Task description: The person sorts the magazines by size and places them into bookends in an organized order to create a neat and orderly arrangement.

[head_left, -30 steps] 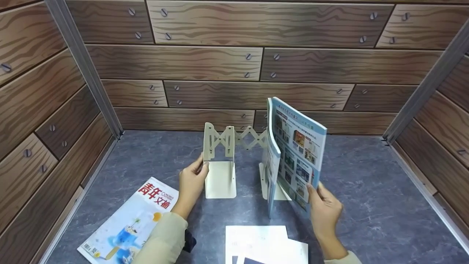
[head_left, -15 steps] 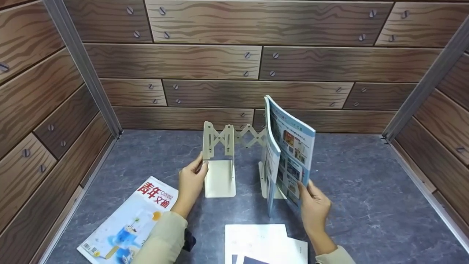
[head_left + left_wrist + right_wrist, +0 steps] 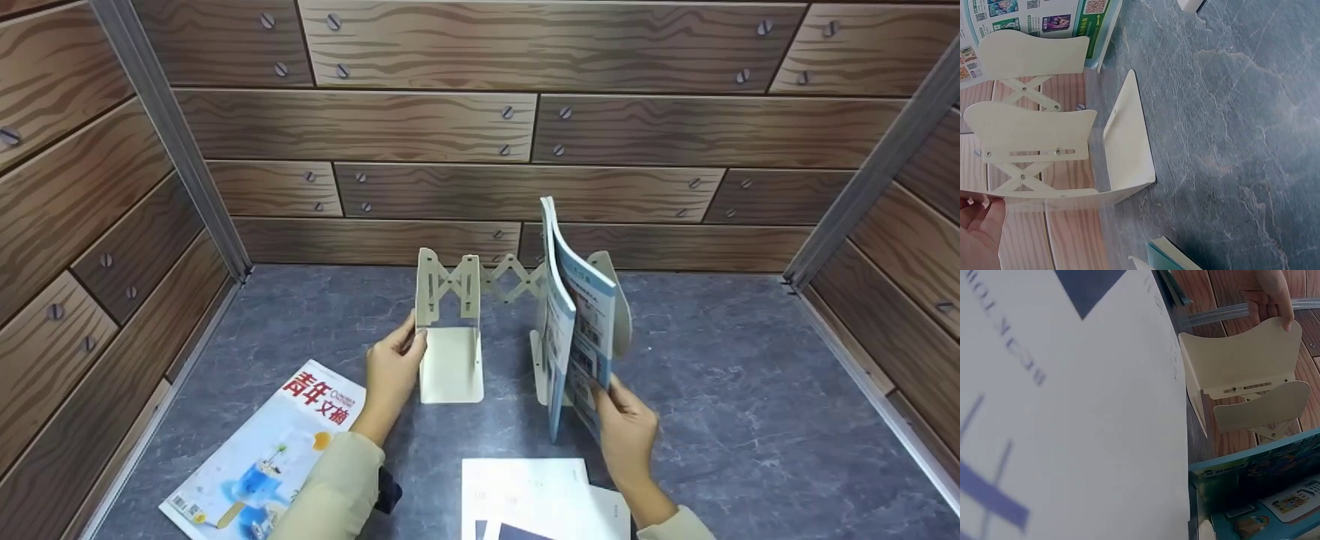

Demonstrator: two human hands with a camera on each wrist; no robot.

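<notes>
My left hand [image 3: 394, 371] grips the left end plate of a cream metal expandable book rack [image 3: 452, 367], thumb on the near side; the left wrist view shows its fingers over the plate edge. My right hand [image 3: 628, 435] pinches the lower near edge of a blue-bordered magazine [image 3: 592, 315] standing upright in the rack's right section. Close along its left side stands another thin magazine [image 3: 559, 345]. The rack's right end plate [image 3: 621, 322] shows partly behind them. In the right wrist view, teal magazines [image 3: 1258, 464] stand beside the rack's dividers [image 3: 1264, 405].
A magazine with red title characters [image 3: 262, 465] lies flat at the left, partly under my left forearm. White books [image 3: 525, 484] lie overlapping at the front middle. Wood-patterned walls [image 3: 442, 191] enclose the dark marbled tabletop [image 3: 750, 390].
My right hand has moved left, bringing the magazine's near edge closer to the other one and uncovering the right end plate. The left hand keeps its hold on the rack.
</notes>
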